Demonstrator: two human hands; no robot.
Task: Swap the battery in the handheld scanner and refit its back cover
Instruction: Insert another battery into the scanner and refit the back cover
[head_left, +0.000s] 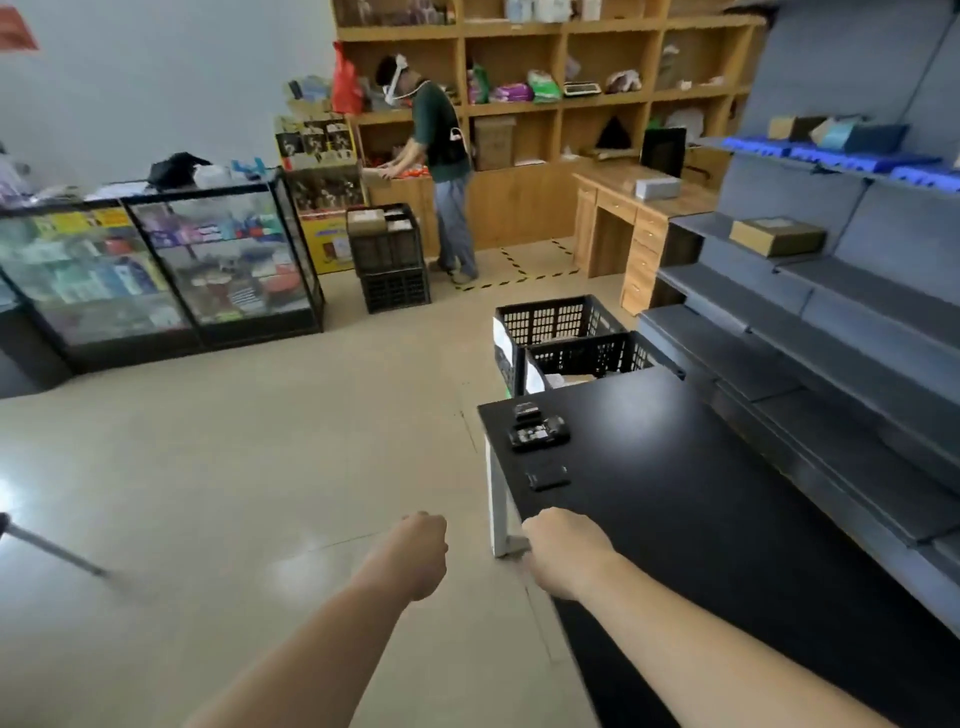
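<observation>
A black handheld scanner lies on the black table near its far left corner, its back open. A small black part sits just behind it. A flat black piece, battery or cover, lies nearer to me. My left hand hangs over the floor left of the table, fingers curled in, holding nothing. My right hand hovers at the table's near left edge, fingers curled under, nothing visible in it. Both hands are well short of the scanner.
Black plastic crates stand behind the table. Grey stepped shelving runs along the right. A glass display case is at left. A person works at wooden shelves far back. A wooden desk stands beyond.
</observation>
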